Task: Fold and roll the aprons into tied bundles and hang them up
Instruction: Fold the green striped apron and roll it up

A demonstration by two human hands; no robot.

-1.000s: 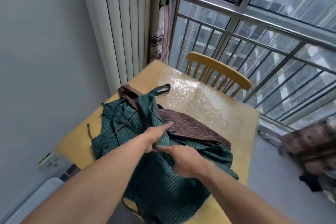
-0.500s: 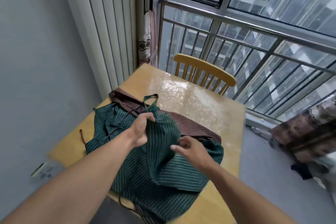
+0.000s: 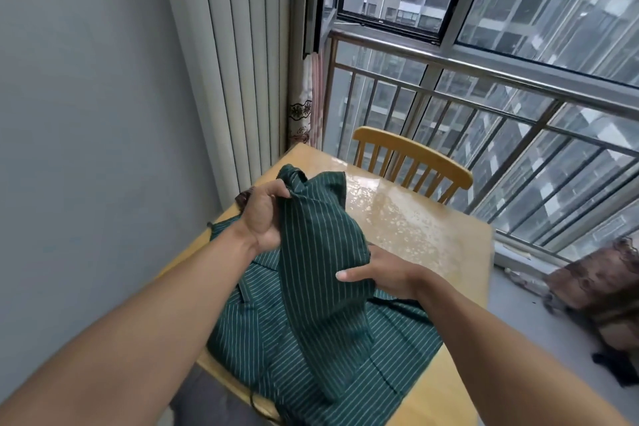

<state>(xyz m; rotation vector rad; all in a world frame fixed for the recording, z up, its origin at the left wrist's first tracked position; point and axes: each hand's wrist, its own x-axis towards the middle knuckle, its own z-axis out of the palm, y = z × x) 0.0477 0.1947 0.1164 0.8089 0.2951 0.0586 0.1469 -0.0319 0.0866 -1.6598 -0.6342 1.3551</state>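
Note:
A dark green apron with thin white stripes (image 3: 318, 287) is lifted off the wooden table (image 3: 432, 239) at its top end, while its lower part still lies spread on the tabletop. My left hand (image 3: 262, 214) grips the bunched upper edge near the neck strap. My right hand (image 3: 380, 273) pinches the fabric's right side lower down, thumb on top. A brown striped apron (image 3: 243, 197) is almost wholly hidden beneath; only a small corner shows behind my left hand.
A yellow wooden chair (image 3: 411, 162) stands at the table's far side, against a metal window railing (image 3: 484, 79). A grey wall and ribbed panel lie to the left. Patterned brown cloth (image 3: 601, 284) lies on the floor at right.
Both hands have closed on the green apron and raised its top end up off the table. The brown apron is now mostly covered from view.

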